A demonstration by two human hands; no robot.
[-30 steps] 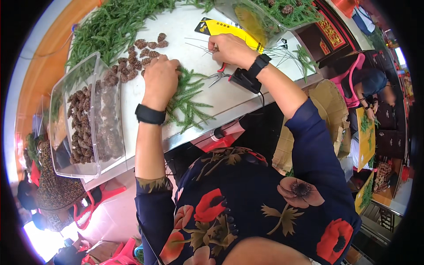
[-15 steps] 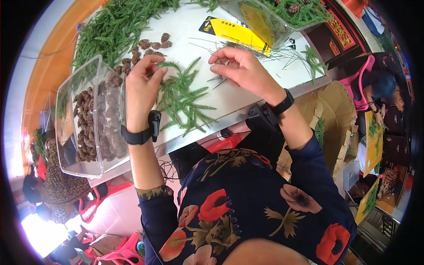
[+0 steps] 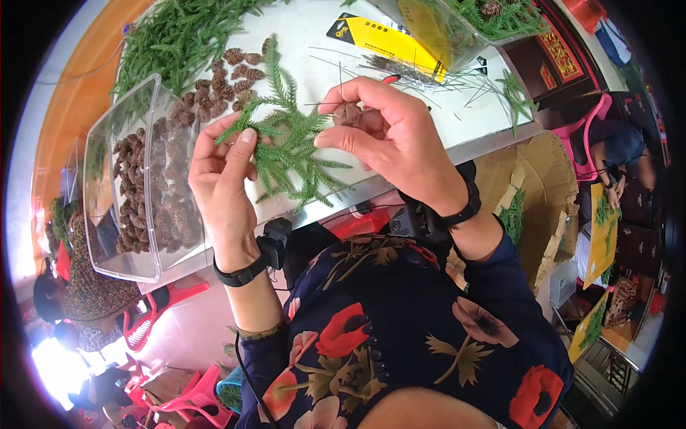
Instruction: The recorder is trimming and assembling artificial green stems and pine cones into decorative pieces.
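Note:
My left hand (image 3: 221, 175) holds a green fir sprig (image 3: 289, 136) by its left side, lifted above the white table (image 3: 307, 50). My right hand (image 3: 389, 136) pinches a small brown pine cone (image 3: 349, 113) against the sprig's right side, with a thin wire sticking up from it. Both wrists wear black bands. Loose pine cones (image 3: 225, 75) lie on the table just beyond my left hand.
A clear plastic box (image 3: 136, 186) full of pine cones stands at the left. A heap of green sprigs (image 3: 179, 36) lies at the back left. A yellow packet (image 3: 386, 39), thin wires (image 3: 429, 75) and a second clear box (image 3: 457, 18) lie at the back. Another person (image 3: 618, 146) sits far right.
Both hands have risen off the table and come closer to me, carrying the sprig. My right hand now holds a pine cone against it.

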